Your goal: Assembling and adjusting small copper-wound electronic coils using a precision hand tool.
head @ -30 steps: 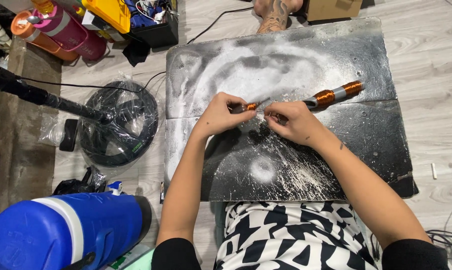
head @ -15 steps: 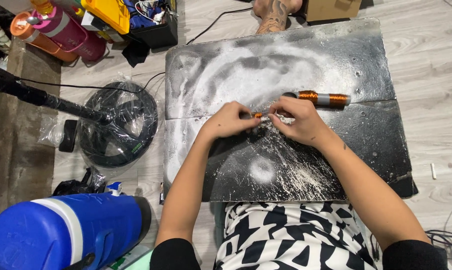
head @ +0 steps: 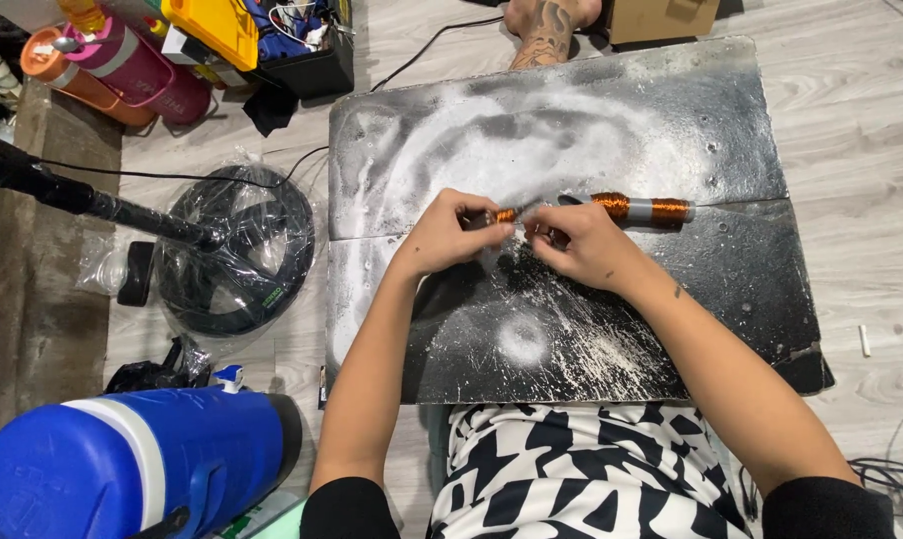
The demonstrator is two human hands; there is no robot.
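Observation:
A grey rod wound with orange copper wire (head: pixel 639 209) lies level across the middle of a black, white-smeared work board (head: pixel 611 120). My left hand (head: pixel 451 232) pinches its left end, where a small orange coil shows between the fingers. Just to the right of it, my right hand (head: pixel 576 243) grips the rod, fingers curled over it. The rod's right part, with two wider copper coils, sticks out past my right hand. Both hands hover just above the board's centre seam.
A round black disc in clear plastic (head: pixel 237 250) with a black pole (head: pixel 82 198) lies left of the board. A big blue jug (head: pixel 122 464) sits at the lower left. Pink and orange bottles (head: pixel 122 65) and a yellow box (head: pixel 212 25) stand at the top left. Someone's tattooed foot (head: pixel 546 25) rests beyond the board.
The rod's right end has swung down from a tilt to level. My hands have drawn closer together around its left end.

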